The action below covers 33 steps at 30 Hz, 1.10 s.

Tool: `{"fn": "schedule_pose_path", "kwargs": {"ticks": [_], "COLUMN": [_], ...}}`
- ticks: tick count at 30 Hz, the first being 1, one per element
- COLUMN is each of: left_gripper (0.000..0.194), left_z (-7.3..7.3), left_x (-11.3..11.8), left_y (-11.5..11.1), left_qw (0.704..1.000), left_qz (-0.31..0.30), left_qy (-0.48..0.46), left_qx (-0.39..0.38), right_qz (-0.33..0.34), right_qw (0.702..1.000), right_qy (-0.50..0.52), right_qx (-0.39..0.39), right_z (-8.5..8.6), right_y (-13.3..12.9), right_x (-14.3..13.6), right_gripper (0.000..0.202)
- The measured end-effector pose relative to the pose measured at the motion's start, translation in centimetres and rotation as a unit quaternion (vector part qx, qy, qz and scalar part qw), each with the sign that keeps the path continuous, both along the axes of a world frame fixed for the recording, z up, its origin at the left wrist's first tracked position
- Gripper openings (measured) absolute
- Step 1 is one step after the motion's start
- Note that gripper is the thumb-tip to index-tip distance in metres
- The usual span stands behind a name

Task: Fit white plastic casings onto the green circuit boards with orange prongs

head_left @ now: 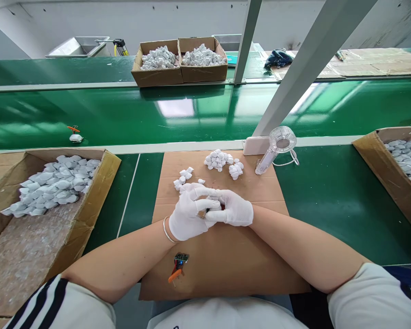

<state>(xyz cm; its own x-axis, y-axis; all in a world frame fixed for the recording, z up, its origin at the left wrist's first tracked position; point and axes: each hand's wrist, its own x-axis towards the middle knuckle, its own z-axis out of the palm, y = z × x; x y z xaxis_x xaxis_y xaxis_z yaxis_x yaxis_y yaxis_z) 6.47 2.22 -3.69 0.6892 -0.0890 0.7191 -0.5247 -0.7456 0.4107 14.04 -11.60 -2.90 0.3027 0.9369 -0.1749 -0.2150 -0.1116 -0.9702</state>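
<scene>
My left hand (194,214) and my right hand (231,209), both in white gloves, meet over the cardboard sheet (226,265). Their fingers are curled and pressed together around something small; only a dark and reddish bit shows between them, too hidden to name. Just beyond the fingers lie a few small white pieces (183,177), a larger pile of white pieces (217,160) and a smaller cluster (236,169). Nearer my body, a small circuit board (181,258) with a lit blue light lies by an orange part (175,275).
A clear handheld fan (274,148) with a cord stands beyond my right hand. Open cartons of white pieces stand at left (96,192) and right (373,160). Two more boxes (160,77) sit across the green conveyor belt (116,114). A grey post (294,91) slants upward.
</scene>
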Motion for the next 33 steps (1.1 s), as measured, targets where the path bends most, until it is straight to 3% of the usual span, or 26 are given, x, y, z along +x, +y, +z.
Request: {"fn": "schedule_pose_path", "kwargs": {"ticks": [9,14,18,24,30,33], "left_gripper": [0.014,0.016,0.019,0.022,0.029,0.035], "left_z": [0.6,0.5,0.6,0.7,0.8,0.6], "left_x": [-0.2,-0.2,-0.2,0.0,-0.2,-0.3], "left_y": [-0.2,-0.3,-0.4,-0.3,0.2,0.5], "left_qw": [0.999,0.999,0.999,0.999,0.994,0.985], "left_qz": [0.031,0.027,0.029,0.037,0.009,0.017], "left_qy": [0.018,0.012,0.032,-0.027,0.04,0.075], "left_qx": [0.035,0.015,0.001,0.005,-0.1,-0.151], "right_qz": [-0.004,0.011,0.005,-0.004,0.017,0.038], "right_qw": [0.999,0.999,0.997,0.998,1.0,0.994], "right_qy": [-0.053,-0.049,-0.078,-0.056,0.006,0.094], "right_qx": [-0.011,0.001,0.003,-0.018,0.025,0.048], "right_z": [0.2,0.2,-0.2,0.1,0.9,0.7], "right_y": [-0.1,0.0,0.0,0.1,0.2,0.3], "right_x": [0.2,0.3,0.4,0.3,1.2,1.7], "right_gripper": [0.009,0.017,0.008,0.002,0.017,0.025]}}
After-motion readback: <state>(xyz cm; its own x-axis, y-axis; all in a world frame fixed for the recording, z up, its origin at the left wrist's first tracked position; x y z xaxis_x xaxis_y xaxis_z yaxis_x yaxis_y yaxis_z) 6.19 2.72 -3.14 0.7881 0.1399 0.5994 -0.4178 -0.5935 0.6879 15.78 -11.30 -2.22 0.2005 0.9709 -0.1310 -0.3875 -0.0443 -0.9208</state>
